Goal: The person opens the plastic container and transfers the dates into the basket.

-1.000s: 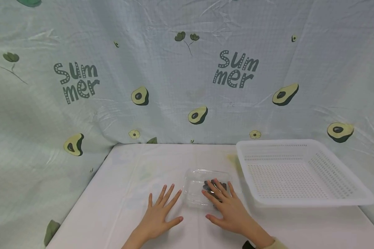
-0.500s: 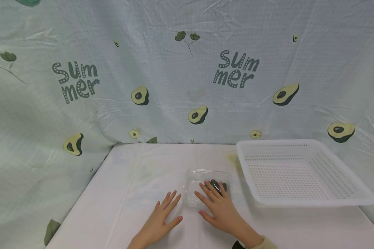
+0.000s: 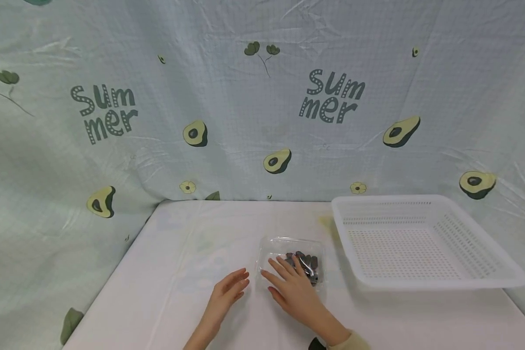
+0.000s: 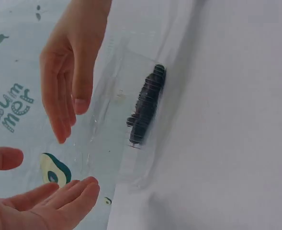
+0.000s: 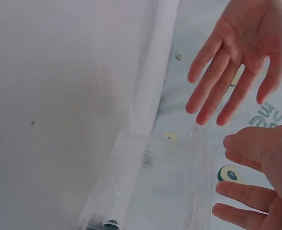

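Observation:
In the head view a clear plastic box (image 3: 271, 247) lies on the white table, with several dark, shiny oblong pieces (image 3: 308, 262) gathered toward its right side. My right hand (image 3: 295, 294) hovers over the box's near part, fingers spread and holding nothing. To the left of the box my left hand (image 3: 227, 291) is raised with relaxed fingers, palm turned toward the other hand. The left wrist view shows the dark pieces (image 4: 148, 105) in a row inside the box. Both hands appear apart from the box (image 5: 150, 182) in the right wrist view.
A large white perforated basket (image 3: 442, 283) stands at the right of the table (image 3: 192, 253). Behind and to the left hangs a pale cloth (image 3: 227, 97) printed with avocados and lettering.
My right hand has moved left, uncovering more of the dark pieces. The left hand has turned from palm-down with spread fingers to palm-inward with fingers together. Box and basket stay put.

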`<state>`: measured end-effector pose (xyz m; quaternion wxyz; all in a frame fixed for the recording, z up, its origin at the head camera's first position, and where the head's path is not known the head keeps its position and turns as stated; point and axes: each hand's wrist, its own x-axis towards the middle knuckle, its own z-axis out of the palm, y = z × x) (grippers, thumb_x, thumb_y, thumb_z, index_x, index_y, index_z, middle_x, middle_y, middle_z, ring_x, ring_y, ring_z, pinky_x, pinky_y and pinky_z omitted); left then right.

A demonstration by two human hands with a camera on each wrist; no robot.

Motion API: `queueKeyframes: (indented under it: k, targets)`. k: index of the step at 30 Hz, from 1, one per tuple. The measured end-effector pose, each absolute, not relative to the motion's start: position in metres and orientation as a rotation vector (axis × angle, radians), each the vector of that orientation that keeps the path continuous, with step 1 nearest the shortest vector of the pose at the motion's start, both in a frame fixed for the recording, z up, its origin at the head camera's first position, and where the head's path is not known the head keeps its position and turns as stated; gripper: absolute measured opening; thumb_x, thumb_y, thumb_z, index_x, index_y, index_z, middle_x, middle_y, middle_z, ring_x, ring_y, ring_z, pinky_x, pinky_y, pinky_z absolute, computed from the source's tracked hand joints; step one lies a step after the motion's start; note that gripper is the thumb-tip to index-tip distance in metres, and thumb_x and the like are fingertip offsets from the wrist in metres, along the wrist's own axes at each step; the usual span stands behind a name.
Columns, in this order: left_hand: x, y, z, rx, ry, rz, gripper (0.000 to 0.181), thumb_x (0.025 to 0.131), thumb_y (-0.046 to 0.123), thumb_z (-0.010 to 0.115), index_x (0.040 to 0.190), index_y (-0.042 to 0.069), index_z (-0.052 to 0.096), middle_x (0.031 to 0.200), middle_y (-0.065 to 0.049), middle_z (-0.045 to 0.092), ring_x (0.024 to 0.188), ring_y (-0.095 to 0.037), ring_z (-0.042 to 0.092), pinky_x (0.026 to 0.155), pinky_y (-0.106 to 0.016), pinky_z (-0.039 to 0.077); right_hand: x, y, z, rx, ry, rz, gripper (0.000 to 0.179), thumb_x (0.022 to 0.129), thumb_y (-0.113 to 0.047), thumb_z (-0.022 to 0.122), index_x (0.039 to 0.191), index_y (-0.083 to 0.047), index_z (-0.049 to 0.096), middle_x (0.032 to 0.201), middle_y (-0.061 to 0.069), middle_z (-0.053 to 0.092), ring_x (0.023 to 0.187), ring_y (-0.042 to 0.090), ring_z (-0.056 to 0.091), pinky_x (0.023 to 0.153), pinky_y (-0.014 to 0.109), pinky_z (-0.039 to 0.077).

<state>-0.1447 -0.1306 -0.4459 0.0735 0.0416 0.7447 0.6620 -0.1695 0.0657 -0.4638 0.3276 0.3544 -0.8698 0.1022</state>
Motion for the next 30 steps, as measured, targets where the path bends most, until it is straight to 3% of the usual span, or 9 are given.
queueKeyframes:
  k: [8,11,14,17,22,30]
  targets:
    - [-0.152,-0.128,-0.449,-0.219,1.792,2.311,0.056,0.096,0.031,0.034,0.136,-0.008,0.023,0.136,-0.022,0.040,0.103,-0.018,0.061,0.086,-0.034,0.048,-0.174,0.052,-0.460,0.900,-2.311,0.252,0.032,0.073,-0.025,0.072,0.103,-0.025,0.063,0.113,0.003,0.062,0.108,0.023,0.055,0.093,0.049,0.039]
    - [-0.154,-0.127,-0.452,-0.271,1.636,2.383,0.055,0.097,0.032,0.031,0.136,-0.006,0.022,0.129,-0.019,0.049,0.100,-0.016,0.061,0.086,-0.034,0.047,-0.175,0.047,-0.459,0.890,-2.332,0.258,0.027,0.073,-0.025,0.071,0.099,-0.026,0.063,0.108,0.001,0.062,0.106,0.021,0.055,0.091,0.047,0.041]
    - [-0.157,-0.124,-0.456,-0.325,1.450,2.451,0.045,0.096,0.029,0.032,0.130,-0.001,0.033,0.111,-0.008,0.060,0.095,-0.014,0.061,0.082,-0.031,0.046,-0.176,0.043,-0.459,0.877,-2.362,0.238,0.023,0.074,-0.028,0.070,0.096,-0.028,0.063,0.104,-0.002,0.060,0.104,0.019,0.054,0.090,0.045,0.041]
    - [-0.160,-0.121,-0.460,-0.331,1.322,2.473,0.032,0.095,0.026,0.033,0.115,0.005,0.046,0.095,0.002,0.061,0.090,-0.013,0.061,0.079,-0.029,0.047,-0.178,0.041,-0.460,0.860,-2.373,0.198,0.020,0.074,-0.031,0.069,0.093,-0.030,0.063,0.103,-0.002,0.060,0.103,0.017,0.053,0.089,0.042,0.042]
    - [-0.163,-0.113,-0.467,-0.300,1.297,2.443,0.027,0.095,0.024,0.033,0.092,0.015,0.058,0.087,0.003,0.061,0.081,-0.009,0.062,0.074,-0.027,0.048,-0.181,0.040,-0.461,0.845,-2.364,0.159,0.019,0.070,-0.031,0.071,0.087,-0.029,0.063,0.102,-0.001,0.059,0.100,0.017,0.054,0.086,0.038,0.041]
    - [-0.164,-0.102,-0.471,-0.289,1.415,2.385,0.017,0.095,0.023,0.039,0.090,0.018,0.055,0.084,0.005,0.057,0.076,-0.007,0.060,0.070,-0.025,0.048,-0.184,0.038,-0.462,0.840,-2.311,0.179,0.020,0.066,-0.026,0.074,0.082,-0.028,0.062,0.099,0.000,0.059,0.091,0.016,0.056,0.080,0.032,0.041]
